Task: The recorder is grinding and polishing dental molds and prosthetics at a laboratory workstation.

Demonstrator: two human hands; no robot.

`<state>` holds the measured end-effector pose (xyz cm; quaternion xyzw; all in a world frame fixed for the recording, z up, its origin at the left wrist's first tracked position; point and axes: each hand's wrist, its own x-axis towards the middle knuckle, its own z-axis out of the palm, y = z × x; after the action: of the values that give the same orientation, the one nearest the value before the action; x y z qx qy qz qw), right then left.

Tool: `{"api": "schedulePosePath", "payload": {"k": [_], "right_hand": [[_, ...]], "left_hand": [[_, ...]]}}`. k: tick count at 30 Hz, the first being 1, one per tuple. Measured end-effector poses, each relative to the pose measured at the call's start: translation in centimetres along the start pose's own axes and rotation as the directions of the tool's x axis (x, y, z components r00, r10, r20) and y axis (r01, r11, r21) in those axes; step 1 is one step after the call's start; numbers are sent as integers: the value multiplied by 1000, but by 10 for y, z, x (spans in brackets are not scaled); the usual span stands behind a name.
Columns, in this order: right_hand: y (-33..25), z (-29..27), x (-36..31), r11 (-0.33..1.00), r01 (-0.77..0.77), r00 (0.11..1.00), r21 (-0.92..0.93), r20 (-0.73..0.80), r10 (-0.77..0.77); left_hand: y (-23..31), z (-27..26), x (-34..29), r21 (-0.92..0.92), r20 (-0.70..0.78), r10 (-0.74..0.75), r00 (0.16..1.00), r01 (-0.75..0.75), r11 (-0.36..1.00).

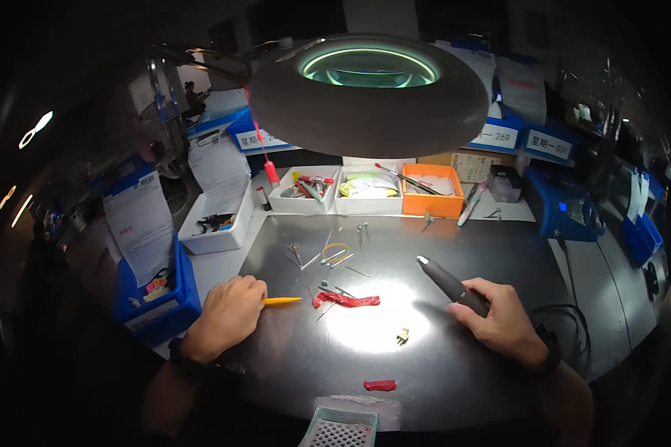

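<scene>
My left hand [230, 313] is closed on a yellow pointed stick [283, 300], its tip toward the middle of the dark work mat [291, 380]. In my right hand [501, 319] is a thick dark handheld tool [447, 281], shaped like a fat pen with a bright metal tip slanting up and left. Between the hands, a crumpled red strip [354, 301] lies among thin metal pins at the edge of a bright light spot. A small gold-coloured piece [402, 337] sits in the lit area. Closer to me is a short red piece [380, 385].
A round magnifier lamp [373, 119] hangs over the mat's far side. Behind it stand white bins [369, 210] and an orange bin [431, 207]. Blue boxes with papers [156, 313] flank the left, and a blue device [563, 208] the right. A perforated metal tray [343, 428] is nearest me.
</scene>
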<state>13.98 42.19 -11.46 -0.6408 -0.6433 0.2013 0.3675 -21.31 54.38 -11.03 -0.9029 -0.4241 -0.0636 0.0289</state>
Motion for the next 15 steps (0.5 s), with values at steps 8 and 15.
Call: {"api": "schedulePosePath", "payload": {"k": [8,15], "right_hand": [[-2,1,-9,864,326,919,-384,-85,-385],[-52,13,-22,948,309,914,74,252,-317]], "left_hand": [[77,-25,13,65,-399,395,827,-404,912],[118,-19,27,184,-495,690,528,-713,677]]}}
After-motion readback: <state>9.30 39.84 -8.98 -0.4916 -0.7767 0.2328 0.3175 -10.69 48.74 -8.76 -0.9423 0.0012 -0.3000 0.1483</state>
